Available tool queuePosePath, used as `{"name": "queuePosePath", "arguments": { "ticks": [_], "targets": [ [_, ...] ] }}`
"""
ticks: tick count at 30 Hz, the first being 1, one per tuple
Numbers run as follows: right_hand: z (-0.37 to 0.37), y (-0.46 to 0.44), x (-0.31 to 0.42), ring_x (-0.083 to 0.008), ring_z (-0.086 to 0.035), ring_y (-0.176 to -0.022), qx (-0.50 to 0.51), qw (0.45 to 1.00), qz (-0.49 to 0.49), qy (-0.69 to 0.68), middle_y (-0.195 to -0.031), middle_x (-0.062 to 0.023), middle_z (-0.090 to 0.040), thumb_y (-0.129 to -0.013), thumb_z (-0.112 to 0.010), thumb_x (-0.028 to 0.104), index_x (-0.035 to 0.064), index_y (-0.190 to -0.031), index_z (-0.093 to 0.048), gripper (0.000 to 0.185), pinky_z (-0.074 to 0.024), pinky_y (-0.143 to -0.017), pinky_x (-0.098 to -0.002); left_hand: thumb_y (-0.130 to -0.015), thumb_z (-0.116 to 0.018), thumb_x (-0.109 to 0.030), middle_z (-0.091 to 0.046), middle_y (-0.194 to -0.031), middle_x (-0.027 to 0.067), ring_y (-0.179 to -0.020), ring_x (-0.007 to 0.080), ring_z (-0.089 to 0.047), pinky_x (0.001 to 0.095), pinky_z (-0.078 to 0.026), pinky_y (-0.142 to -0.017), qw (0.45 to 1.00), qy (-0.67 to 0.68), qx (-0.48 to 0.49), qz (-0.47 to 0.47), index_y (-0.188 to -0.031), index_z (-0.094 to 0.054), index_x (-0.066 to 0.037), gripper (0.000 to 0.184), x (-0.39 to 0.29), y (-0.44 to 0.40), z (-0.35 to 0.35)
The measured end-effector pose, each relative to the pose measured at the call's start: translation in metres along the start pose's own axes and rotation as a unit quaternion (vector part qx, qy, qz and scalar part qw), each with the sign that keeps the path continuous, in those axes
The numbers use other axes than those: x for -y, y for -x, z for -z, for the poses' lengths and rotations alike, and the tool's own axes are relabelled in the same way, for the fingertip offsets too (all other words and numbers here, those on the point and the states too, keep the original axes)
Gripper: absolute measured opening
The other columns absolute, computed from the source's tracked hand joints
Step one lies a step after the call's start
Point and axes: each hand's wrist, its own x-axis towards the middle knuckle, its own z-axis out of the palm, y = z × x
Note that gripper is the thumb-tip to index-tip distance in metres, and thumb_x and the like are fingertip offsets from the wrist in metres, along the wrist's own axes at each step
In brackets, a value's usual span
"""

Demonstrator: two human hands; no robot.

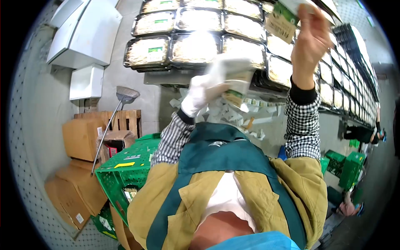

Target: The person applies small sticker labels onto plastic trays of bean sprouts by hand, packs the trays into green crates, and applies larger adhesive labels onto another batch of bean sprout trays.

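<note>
My left hand (200, 95), in a white glove, is closed around a blurred bundle of printed labels (236, 92) with white backing, just in front of the packs. My bare right hand (310, 46) is raised at the upper right, its fingers pinching a beige and green label (281, 23) above the packs. Below both hands are rows of black trays (196, 49) under clear film, filled with pale, stringy food. Some trays, such as the pack at the left (148, 52), carry a green and white label.
White paper scraps (231, 116) litter the floor below the table edge. At my left stand a green crate (127, 160), cardboard boxes (83, 139), a broom (127, 93) and white boxes (85, 37). More trays run along the right, where another person (362, 134) stands farther off.
</note>
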Motion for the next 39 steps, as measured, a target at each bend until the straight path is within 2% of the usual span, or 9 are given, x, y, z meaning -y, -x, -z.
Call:
{"name": "queuePosePath", "arguments": {
  "ticks": [5,8,12,14,18,22,28,33,39],
  "targets": [
    [-0.066,0.095,-0.114,-0.0099,-0.059,-0.07,0.23,0.921,-0.302,0.089,-0.082,-0.0049,-0.065,-0.086,-0.068,0.023,0.0035,-0.101,-0.062,0.025,-0.0471,-0.058,-0.0237,-0.086,-0.057,-0.002,-0.069,-0.084,0.0151,-0.071,0.019,-0.066,0.0295,-0.054,-0.07,0.919,0.246,-0.166,0.26,-0.094,-0.067,0.006,0.016,-0.033,0.068,0.075],
    [-0.087,0.145,-0.14,-0.0216,-0.056,-0.091,0.377,0.808,-0.004,0.453,-0.1,-0.009,-0.06,-0.082,-0.068,0.037,0.0068,-0.12,-0.054,0.051,-0.0406,-0.083,-0.0365,-0.085,-0.059,-0.012,-0.068,-0.082,0.0133,-0.071,0.0181,-0.065,0.0295,-0.053,-0.066,0.938,0.183,-0.17,0.241,-0.089,-0.067,0.004,0.018,-0.004,0.093,0.088],
    [-0.06,0.141,-0.126,-0.0286,-0.054,-0.094,0.28,0.857,0.07,0.427,-0.106,-0.0103,-0.057,-0.083,-0.066,0.036,0.0076,-0.13,-0.046,0.059,-0.0418,-0.082,-0.0392,-0.085,-0.061,-0.019,-0.066,-0.087,0.0117,-0.073,0.0199,-0.064,0.0318,-0.052,-0.065,0.885,0.356,-0.171,0.247,-0.094,-0.065,0.002,0.023,-0.009,0.106,0.099],
    [-0.015,0.137,-0.101,-0.0223,-0.06,-0.085,0.37,0.894,-0.081,0.24,-0.1,-0.0092,-0.061,-0.086,-0.066,0.028,0.006,-0.12,-0.056,0.042,-0.0473,-0.074,-0.033,-0.088,-0.059,-0.02,-0.064,-0.092,0.0125,-0.079,0.0213,-0.063,0.0339,-0.051,-0.067,0.915,0.355,-0.13,0.138,-0.099,-0.061,0.0,0.023,-0.009,0.119,0.111],
    [0.083,0.184,-0.074,-0.0183,-0.064,-0.093,0.538,0.749,-0.386,-0.027,-0.099,-0.0096,-0.066,-0.085,-0.068,0.022,0.005,-0.116,-0.062,0.035,-0.05,-0.083,-0.0293,-0.087,-0.061,-0.018,-0.065,-0.09,0.0117,-0.078,0.0201,-0.063,0.032,-0.051,-0.068,0.949,0.292,-0.071,0.098,-0.098,-0.063,0.001,0.023,-0.046,0.115,0.124],
    [0.121,0.275,-0.08,-0.0277,-0.056,-0.11,0.595,0.748,-0.287,0.074,-0.121,-0.0146,-0.058,-0.079,-0.072,0.032,0.0062,-0.127,-0.053,0.058,-0.0459,-0.095,-0.0361,-0.085,-0.063,-0.017,-0.066,-0.089,0.011,-0.078,0.0189,-0.064,0.03,-0.051,-0.069,0.972,0.173,0.002,0.158,-0.097,-0.064,0.002,0.022,-0.104,0.092,0.095],
    [0.096,0.205,0.047,-0.0224,-0.049,-0.119,0.332,0.875,-0.168,-0.311,-0.141,-0.0129,-0.038,-0.062,-0.085,0.04,0.0044,-0.144,-0.027,0.107,-0.0428,-0.095,-0.0368,-0.083,-0.065,-0.015,-0.068,-0.086,0.0098,-0.078,0.0171,-0.065,0.0271,-0.051,-0.07,0.972,-0.001,0.044,0.231,-0.096,-0.067,0.003,0.022,-0.155,0.074,-0.023],
    [0.142,0.179,0.073,-0.0182,-0.065,-0.074,0.293,0.943,-0.082,-0.135,-0.083,-0.0062,-0.068,-0.073,-0.072,0.001,0.0056,-0.09,-0.07,0.018,-0.0511,-0.062,-0.0252,-0.08,-0.069,-0.01,-0.068,-0.084,0.0058,-0.07,0.0138,-0.062,0.0282,-0.048,-0.064,0.929,0.052,0.011,0.367,-0.102,-0.068,-0.001,0.024,-0.139,0.095,-0.108],
    [0.17,0.161,0.087,-0.0211,-0.064,-0.074,0.327,0.94,-0.089,-0.042,-0.085,-0.0098,-0.066,-0.071,-0.073,0.0,0.0024,-0.092,-0.067,0.021,-0.0511,-0.06,-0.0287,-0.083,-0.065,0.0,-0.061,-0.112,0.0104,-0.105,0.0194,-0.059,0.0292,-0.046,-0.091,0.983,0.086,-0.129,0.099,-0.114,-0.06,0.0,0.032,-0.185,0.05,-0.152]
  ]
}}
